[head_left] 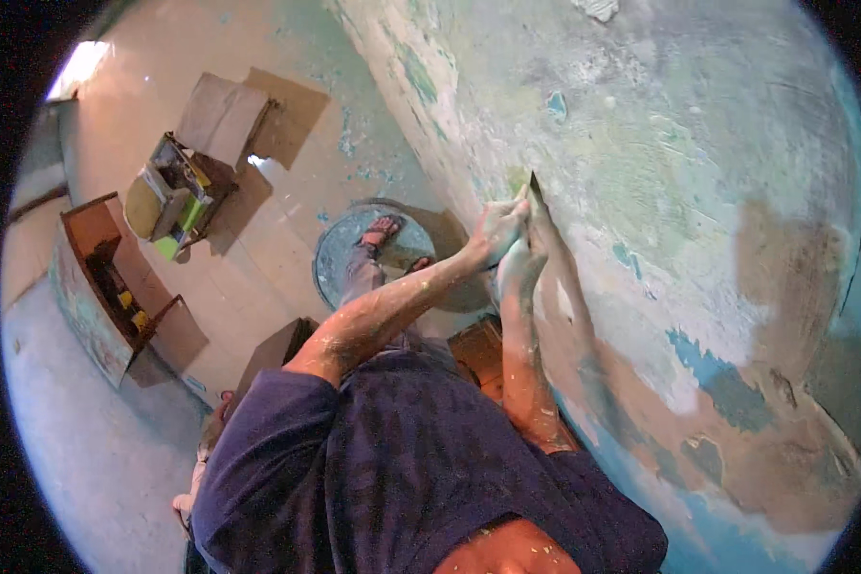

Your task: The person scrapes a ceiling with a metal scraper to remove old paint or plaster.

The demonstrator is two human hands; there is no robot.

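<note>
In front of me, both my hands are together against the patchy, peeling wall (641, 182). My left hand (497, 232) is closed, its fingers up near a small dark pointed blade (534, 180) at the wall, which looks like a scraper's. Just below and touching it, my right hand (520, 265) is also closed around the same tool. The handle is hidden by my fingers. Around the blade the surface shows white, green and grey patches, and both forearms carry pale specks.
My feet rest on a round bluish platform (330, 253). To the left are an open wooden cabinet (91, 277) and a cluttered box (177, 196) beside a brown board (222, 117). Part of another person (204, 450) shows at lower left. Paint flakes dot the floor (306, 57).
</note>
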